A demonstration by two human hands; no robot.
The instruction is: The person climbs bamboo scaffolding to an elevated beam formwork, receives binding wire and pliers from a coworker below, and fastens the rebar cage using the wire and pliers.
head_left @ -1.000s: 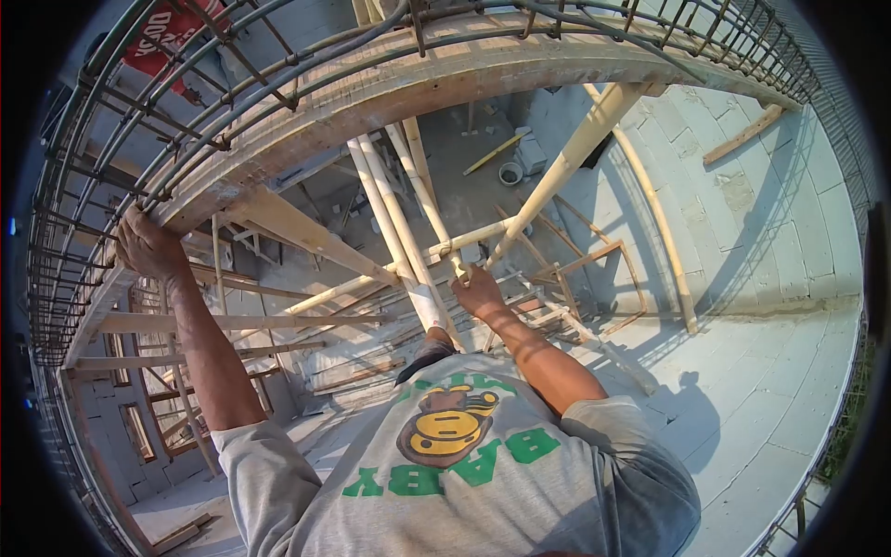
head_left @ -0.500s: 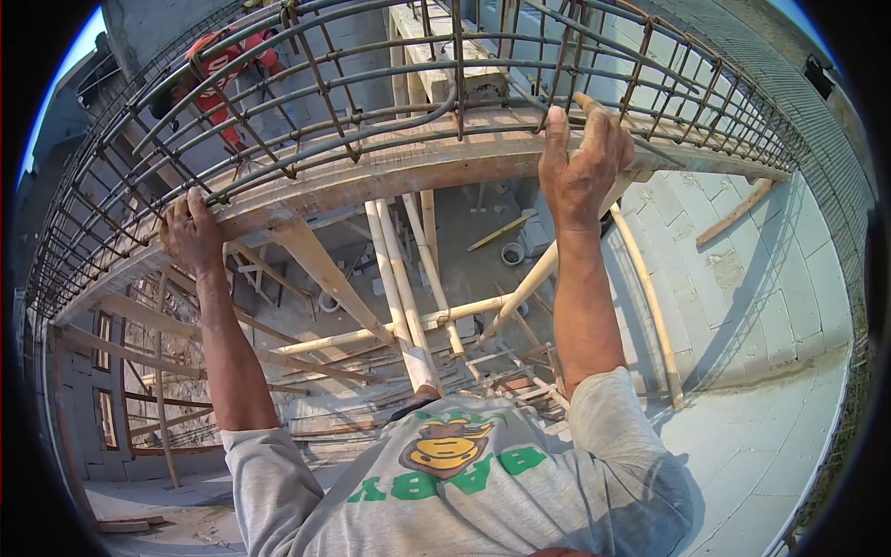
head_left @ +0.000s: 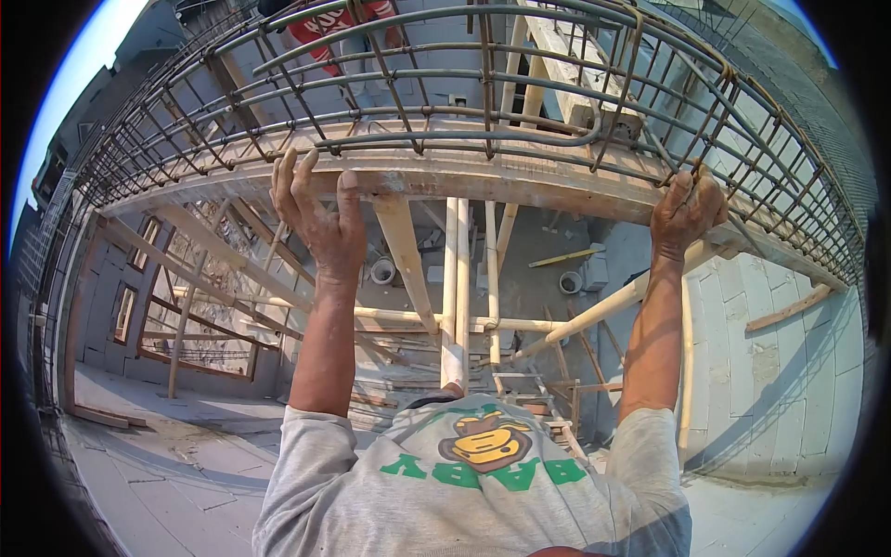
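I have my left hand [head_left: 316, 218] up on the near edge of the wooden formwork beam [head_left: 520, 181], fingers spread and only loosely laid against the plank, not clenched on it. My right hand [head_left: 685, 213] is farther along toward the beam's right end, and there the fingers are curled tight over the plank's edge, gripping it just under the rebar cage [head_left: 464, 84]. The cage rests along the top of the beam, its long bars tied by stirrups, and curves from the left edge of the view to the right. Below the beam, bamboo props [head_left: 455, 288] stand close together between my arms, with a slanted timber brace [head_left: 406, 255] just left of them. A person in red [head_left: 336, 20] shows beyond the cage at the top. Block wall [head_left: 789, 343] lies lower right.
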